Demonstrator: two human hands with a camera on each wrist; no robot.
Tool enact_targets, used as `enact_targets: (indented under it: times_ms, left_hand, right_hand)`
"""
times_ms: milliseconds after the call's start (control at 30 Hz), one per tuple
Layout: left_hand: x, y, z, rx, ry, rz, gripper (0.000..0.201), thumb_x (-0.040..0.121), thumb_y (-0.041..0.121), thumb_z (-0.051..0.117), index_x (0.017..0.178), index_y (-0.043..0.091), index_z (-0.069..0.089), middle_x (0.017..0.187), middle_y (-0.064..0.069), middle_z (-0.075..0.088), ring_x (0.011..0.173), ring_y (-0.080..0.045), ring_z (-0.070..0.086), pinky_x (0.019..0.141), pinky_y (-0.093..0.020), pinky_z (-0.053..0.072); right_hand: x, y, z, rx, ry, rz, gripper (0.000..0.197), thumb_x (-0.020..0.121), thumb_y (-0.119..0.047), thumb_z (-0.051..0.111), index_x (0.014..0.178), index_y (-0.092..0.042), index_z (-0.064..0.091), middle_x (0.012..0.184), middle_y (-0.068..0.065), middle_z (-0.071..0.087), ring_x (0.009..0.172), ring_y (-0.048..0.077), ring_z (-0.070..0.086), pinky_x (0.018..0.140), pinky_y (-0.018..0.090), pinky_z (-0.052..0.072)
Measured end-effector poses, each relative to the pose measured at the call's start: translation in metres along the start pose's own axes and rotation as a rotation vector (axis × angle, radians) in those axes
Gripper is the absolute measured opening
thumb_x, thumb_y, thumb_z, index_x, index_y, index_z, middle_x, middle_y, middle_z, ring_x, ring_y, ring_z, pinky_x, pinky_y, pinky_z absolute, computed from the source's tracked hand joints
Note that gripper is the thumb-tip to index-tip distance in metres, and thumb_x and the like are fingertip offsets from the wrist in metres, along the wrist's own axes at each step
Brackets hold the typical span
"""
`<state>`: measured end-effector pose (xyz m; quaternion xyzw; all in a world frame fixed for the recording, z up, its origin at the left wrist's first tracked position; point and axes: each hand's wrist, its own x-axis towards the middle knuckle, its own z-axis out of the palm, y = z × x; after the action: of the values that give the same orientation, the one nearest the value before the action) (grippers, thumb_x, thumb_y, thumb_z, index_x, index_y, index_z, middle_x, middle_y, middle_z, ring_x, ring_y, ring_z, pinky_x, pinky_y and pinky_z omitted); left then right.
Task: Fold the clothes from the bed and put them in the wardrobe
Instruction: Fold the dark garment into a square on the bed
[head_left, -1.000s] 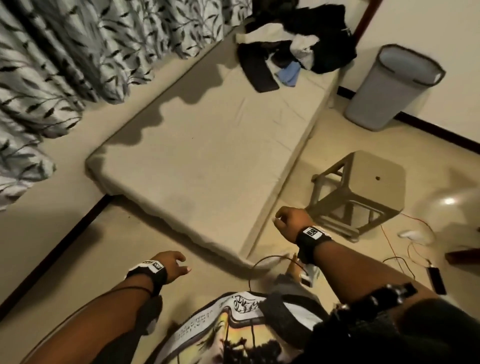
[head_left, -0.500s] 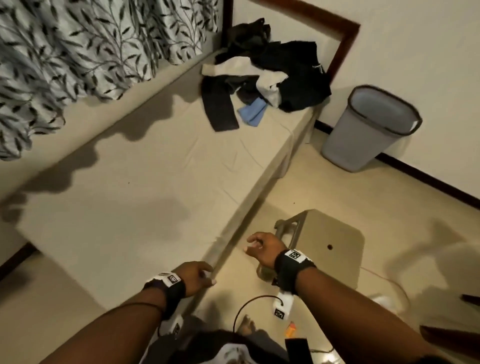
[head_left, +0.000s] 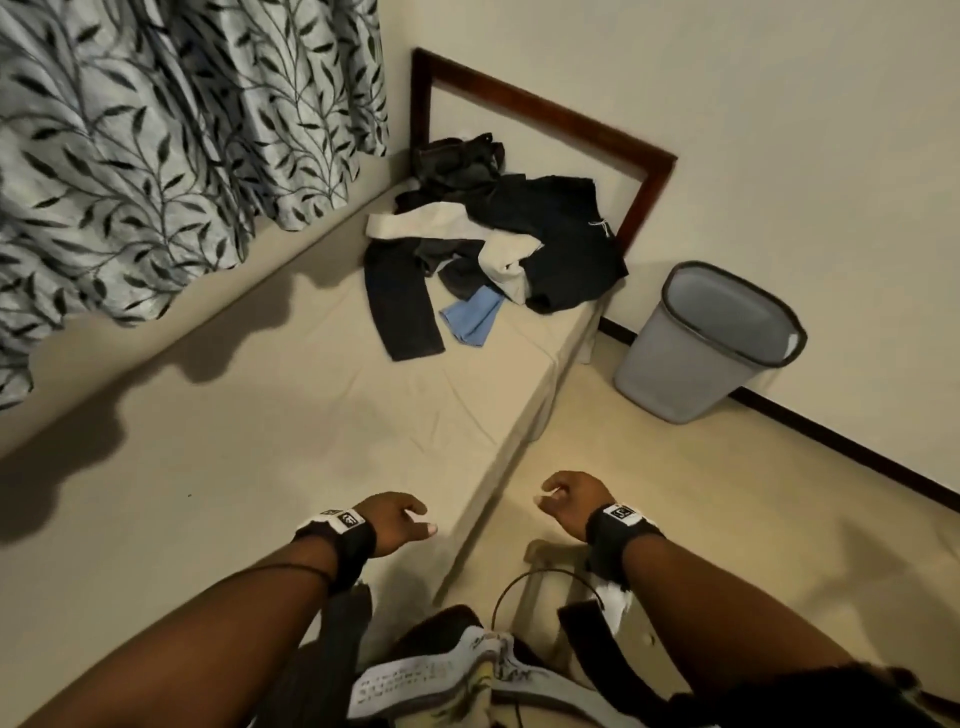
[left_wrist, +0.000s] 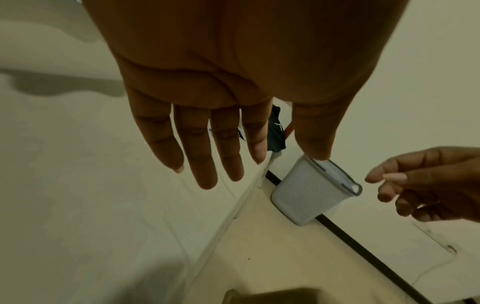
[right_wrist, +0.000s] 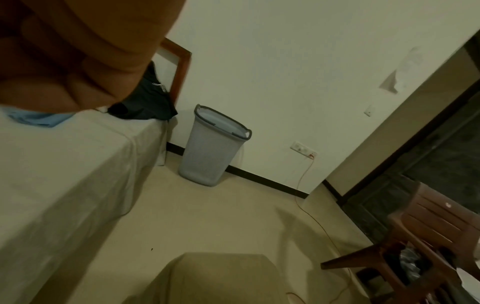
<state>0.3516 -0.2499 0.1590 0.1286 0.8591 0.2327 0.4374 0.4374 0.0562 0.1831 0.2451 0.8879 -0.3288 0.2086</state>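
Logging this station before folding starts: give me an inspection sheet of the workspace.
Surface: bed, beige sheet, mostly bare.
Job's things: clothes pile unfolded at the bed's far end; wardrobe not seen.
Clutter: grey laundry basket on the floor by the wall; stool below the hands.
Grippers: left hand open, fingers straight; right hand loosely curled; both hold nothing.
Cables: cable from wall socket across the floor.
Surroundings: leaf-print curtain, brown drawer unit.

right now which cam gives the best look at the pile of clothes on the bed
The head view: the whole pile of clothes lies in sight at the far end of the bed. The right wrist view shows only a dark garment and a blue edge beside the right hand. The left wrist view shows a dark scrap between the fingers of the left hand.
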Motion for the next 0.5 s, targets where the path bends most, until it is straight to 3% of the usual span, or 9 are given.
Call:
enact_targets:
  times_ms: [100,167,233,300,400,500]
  left_hand:
    - [0.036,0.015,-0.044,-0.052,0.039,0.017,0.048,0.091,0.056,0.067,0.129,0.028,0.062,0.12,0.002,0.069,0.116,-0.017,0.062,0.103,-0.025,0.043]
    - [0.065,0.026,-0.064,-0.168,0.122,0.07,0.034,0.087,0.05,0.075,0.114,0.03,0.07,0.101,0.006,0.071,0.097,-0.011,0.066,0.097,-0.029,0.048]
    - [0.09,0.044,-0.081,-0.378,0.306,0.132,0.011,0.084,0.04,0.079,0.091,0.032,0.075,0.076,0.011,0.069,0.073,-0.004,0.063,0.084,-0.031,0.053]
    - [0.117,0.067,-0.099,-0.509,0.502,0.145,0.01,0.088,0.029,0.078,0.079,0.03,0.074,0.069,0.005,0.067,0.063,-0.005,0.059,0.074,-0.027,0.053]
    - [0.163,0.101,-0.123,-0.637,0.658,0.147,0.013,0.091,0.024,0.075,0.079,0.029,0.073,0.068,-0.001,0.066,0.064,-0.011,0.058,0.072,-0.026,0.052]
    - [0.229,0.125,-0.143,-0.649,0.723,0.127,0.014,0.091,0.021,0.075,0.079,0.029,0.073,0.062,0.01,0.061,0.059,-0.005,0.054,0.065,-0.016,0.049]
  right_hand:
    - [0.039,-0.011,-0.03,0.025,0.116,0.006,0.012,0.09,-0.04,0.071,0.098,-0.031,0.068,0.089,-0.007,0.066,0.085,0.015,0.061,0.077,0.023,0.043]
    - [0.067,-0.017,-0.047,0.043,0.172,0.01,0.011,0.091,-0.039,0.069,0.098,-0.03,0.07,0.09,-0.007,0.069,0.085,0.015,0.062,0.077,0.022,0.043]
    - [0.096,-0.023,-0.062,0.033,0.182,0.004,0.008,0.091,-0.037,0.067,0.095,-0.031,0.07,0.092,-0.007,0.071,0.086,0.016,0.063,0.078,0.023,0.046]
    - [0.136,-0.028,-0.078,-0.016,0.167,-0.014,0.008,0.091,-0.035,0.062,0.091,-0.032,0.07,0.096,-0.005,0.072,0.089,0.02,0.064,0.08,0.028,0.051]
    - [0.207,-0.028,-0.098,-0.091,0.138,-0.031,0.01,0.092,-0.033,0.06,0.091,-0.03,0.07,0.099,0.001,0.074,0.092,0.027,0.065,0.08,0.034,0.054]
    - [0.3,-0.019,-0.114,-0.117,0.099,-0.025,0.015,0.093,-0.034,0.061,0.098,-0.023,0.071,0.101,0.005,0.073,0.094,0.03,0.065,0.078,0.033,0.052]
